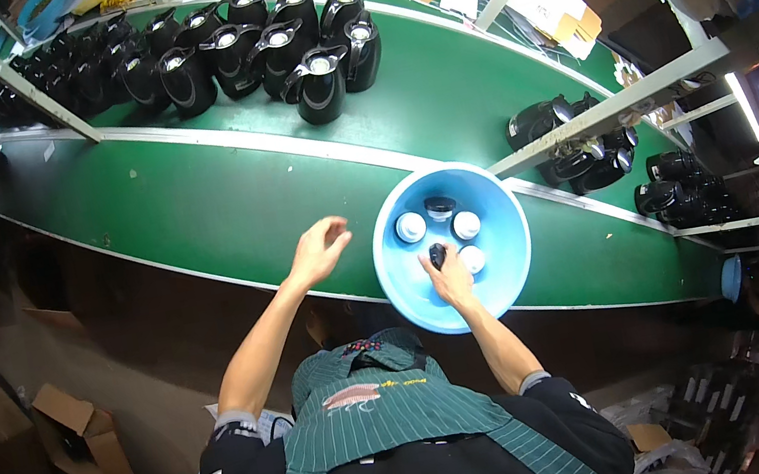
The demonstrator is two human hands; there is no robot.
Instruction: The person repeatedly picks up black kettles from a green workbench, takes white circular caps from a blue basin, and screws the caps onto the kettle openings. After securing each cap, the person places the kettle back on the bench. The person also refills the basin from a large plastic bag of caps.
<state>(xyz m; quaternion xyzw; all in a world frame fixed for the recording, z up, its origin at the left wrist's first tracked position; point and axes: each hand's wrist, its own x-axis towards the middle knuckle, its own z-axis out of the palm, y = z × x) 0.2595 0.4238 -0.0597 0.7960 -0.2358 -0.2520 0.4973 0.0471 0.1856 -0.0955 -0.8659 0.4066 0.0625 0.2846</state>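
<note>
A light blue plastic basin (pixel 417 299) rests at the front edge of the green workbench, with several white stoppers (pixel 410 227) in it. One piece in it has a black top (pixel 440 205). My right hand (pixel 452 280) reaches into the basin, its fingers closed on a black-topped stopper (pixel 437 254); its lower part is hidden by the hand. To the left of the basin, my left hand (pixel 318 252) hovers over the green bench top (pixel 221 204), thumb and fingers apart and holding nothing.
Black vacuum jugs (pixel 319 85) stand grouped on the far strip of the bench, beyond a white rail (pixel 283 147). More jugs (pixel 577 146) lie at the right behind a slanted white post (pixel 615 102). A cardboard box (pixel 85 436) sits on the floor at the left.
</note>
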